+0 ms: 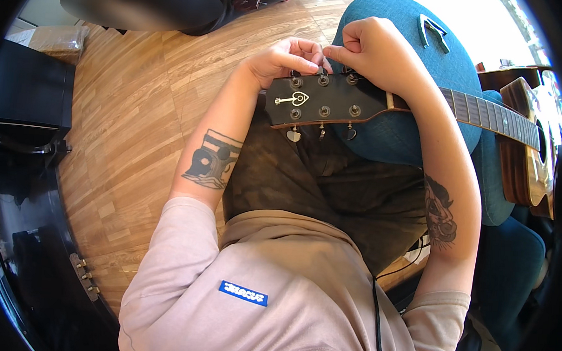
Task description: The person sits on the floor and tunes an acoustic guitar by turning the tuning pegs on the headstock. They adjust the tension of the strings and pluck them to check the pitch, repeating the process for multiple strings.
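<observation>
An acoustic guitar's black headstock (313, 102) lies across my lap, an inlaid heart-and-arrow mark near its tip. At its far edge, the thumb and fingers of my left hand (290, 56) close at the middle tuning peg (325, 70). My right hand (377, 53) is curled just right of it, thumb tip almost against the left fingertips; anything pinched there is too small to make out. Metal tuning pegs (293, 135) stick out along the near edge. From under my right forearm the fretted neck (487, 113) runs right to the wooden body (530, 144).
Under the neck stands a blue cushioned seat (391, 16), with a capo (433, 34) lying on it. A dark guitar case or bag (144, 3) rests at the far left. Black furniture (25, 86) and a wrapped package (58, 40) line the left side. A black cord (377, 314) hangs over my shirt.
</observation>
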Tool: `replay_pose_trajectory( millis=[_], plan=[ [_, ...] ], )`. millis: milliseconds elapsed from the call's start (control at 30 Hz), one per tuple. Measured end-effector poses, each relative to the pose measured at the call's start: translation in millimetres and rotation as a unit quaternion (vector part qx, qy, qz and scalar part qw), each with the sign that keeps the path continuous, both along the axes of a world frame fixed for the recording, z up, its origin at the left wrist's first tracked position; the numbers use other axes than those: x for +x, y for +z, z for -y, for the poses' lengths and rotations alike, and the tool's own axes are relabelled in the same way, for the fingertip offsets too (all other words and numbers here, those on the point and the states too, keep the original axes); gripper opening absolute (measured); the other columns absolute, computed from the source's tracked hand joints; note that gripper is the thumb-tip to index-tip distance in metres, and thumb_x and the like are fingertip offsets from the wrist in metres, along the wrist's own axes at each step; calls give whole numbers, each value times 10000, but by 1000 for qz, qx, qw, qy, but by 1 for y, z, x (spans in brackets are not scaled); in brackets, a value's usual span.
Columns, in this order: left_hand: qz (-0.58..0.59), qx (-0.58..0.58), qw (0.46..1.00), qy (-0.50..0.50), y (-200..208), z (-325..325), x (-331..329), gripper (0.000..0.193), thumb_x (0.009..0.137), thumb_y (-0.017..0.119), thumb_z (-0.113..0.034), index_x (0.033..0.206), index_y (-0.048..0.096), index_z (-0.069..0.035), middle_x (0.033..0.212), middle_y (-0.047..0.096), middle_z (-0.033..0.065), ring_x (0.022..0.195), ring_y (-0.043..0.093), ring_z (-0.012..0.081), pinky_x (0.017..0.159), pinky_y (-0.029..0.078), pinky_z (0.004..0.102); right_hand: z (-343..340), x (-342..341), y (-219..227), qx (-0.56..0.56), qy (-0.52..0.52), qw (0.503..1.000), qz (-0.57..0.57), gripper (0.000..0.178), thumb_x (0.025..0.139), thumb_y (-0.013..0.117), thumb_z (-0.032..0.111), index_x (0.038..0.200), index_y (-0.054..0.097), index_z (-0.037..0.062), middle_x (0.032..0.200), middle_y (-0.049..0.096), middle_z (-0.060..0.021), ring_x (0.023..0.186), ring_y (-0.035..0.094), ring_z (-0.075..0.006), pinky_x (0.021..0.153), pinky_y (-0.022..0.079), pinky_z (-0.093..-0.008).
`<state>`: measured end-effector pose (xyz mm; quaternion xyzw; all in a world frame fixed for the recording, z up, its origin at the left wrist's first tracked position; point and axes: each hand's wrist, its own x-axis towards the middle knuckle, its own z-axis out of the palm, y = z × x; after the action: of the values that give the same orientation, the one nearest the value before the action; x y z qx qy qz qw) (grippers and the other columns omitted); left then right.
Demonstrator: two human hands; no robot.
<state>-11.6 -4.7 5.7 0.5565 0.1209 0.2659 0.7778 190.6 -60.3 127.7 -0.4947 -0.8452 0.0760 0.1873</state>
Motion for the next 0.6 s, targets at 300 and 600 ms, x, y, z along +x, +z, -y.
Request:
replay_pose_trajectory(
  millis=[300,600],
  plan=[
    [-71,25,997,-14,-1,-10,9,394,869,707,-135,1229,623,3,1022,669,15,914,618,62,848,486,210,-1,-3,0,11,-3,1000,8,452,765,776,380,610,568,9,542,508,-177,501,509,-313,510,427,-373],
    [-30,-35,998,-43,8,4,-4,221,868,721,-146,1038,696,-7,906,711,39,858,670,89,822,522,211,1,-1,-5,14,6,1000,-25,472,787,770,288,577,452,9,523,381,-118,499,363,-244,488,343,-360]
  ],
)
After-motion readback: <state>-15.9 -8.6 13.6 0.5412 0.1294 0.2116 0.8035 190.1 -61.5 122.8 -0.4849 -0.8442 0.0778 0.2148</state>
